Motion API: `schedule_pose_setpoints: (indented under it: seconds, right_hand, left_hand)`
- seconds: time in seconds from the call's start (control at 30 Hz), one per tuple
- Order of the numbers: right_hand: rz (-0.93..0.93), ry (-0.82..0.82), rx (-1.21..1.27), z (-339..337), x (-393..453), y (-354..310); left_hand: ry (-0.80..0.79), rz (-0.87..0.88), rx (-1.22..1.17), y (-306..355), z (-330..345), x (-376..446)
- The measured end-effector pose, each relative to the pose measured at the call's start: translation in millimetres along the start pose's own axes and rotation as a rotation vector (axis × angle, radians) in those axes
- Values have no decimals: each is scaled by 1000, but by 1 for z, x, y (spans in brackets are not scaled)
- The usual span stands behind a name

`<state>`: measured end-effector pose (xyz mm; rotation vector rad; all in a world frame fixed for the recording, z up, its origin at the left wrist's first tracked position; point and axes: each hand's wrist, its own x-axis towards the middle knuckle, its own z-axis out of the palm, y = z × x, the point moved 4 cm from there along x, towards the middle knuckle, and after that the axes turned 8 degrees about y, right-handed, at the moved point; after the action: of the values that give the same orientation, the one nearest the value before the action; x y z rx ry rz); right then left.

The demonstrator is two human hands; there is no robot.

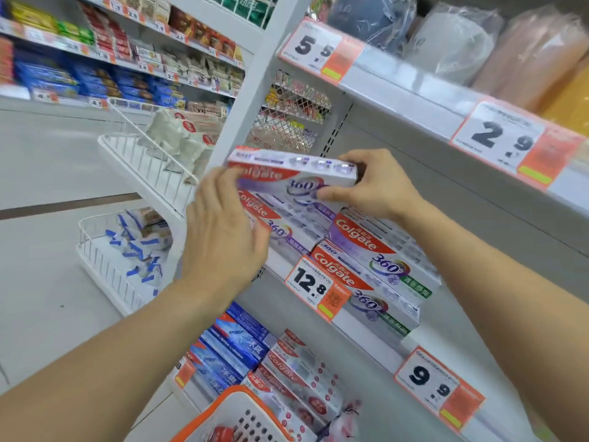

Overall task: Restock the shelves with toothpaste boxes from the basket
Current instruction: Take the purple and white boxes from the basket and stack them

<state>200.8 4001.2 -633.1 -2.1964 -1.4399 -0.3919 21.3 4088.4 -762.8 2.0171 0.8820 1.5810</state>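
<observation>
A person holds a toothpaste box up in front of the middle shelf, above the stack of boxes near the shelf's left end. The right hand grips the right end of the box, with the thumb under it and the fingers curled over the top. The left hand is at the left end of the box, fingers straight and spread; the fingertips look like they touch the box, but the picture is blurry there. The box is white, red and purple and lies flat, long side toward us. More boxes of the same kind lie in piles to the right on the same shelf, behind a price tag on the shelf's front edge. The lower shelf has blue boxes on its left and red and white boxes beside them. An orange and white basket sits at the bottom, below the lower shelf, with something red inside. White wire racks hang on the end of the shelves to the left.
</observation>
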Motion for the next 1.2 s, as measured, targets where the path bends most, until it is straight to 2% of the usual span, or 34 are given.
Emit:
schedule_pose_setpoints:
  seconds: [0.1, 0.17, 0.3, 0.4, 0.47, 0.53, 0.83, 1.2]
  right_hand:
    - [187, 40, -26, 20, 11, 15]
    - [221, 51, -118, 36, 14, 24]
    - [157, 100, -322, 48, 19, 39]
    - [88, -49, -386, 52, 20, 46]
    - [36, -190, -337, 58, 17, 46]
    - [16, -248, -269, 62, 15, 46]
    - [47, -210, -306, 62, 17, 43]
    - [31, -313, -330, 55, 16, 52]
  left_hand:
    - [-261, 95, 58, 2, 31, -12]
    - [-421, 221, 112, 7, 48, -23]
    - [-634, 373, 235, 8, 69, -39]
    - [-736, 381, 293, 4, 80, -49]
    - [-754, 363, 291, 3, 83, -53]
    - [-752, 359, 286, 3, 85, -53]
    - [-764, 313, 236, 1, 84, -52]
    - [-775, 296, 226, 3, 86, -53]
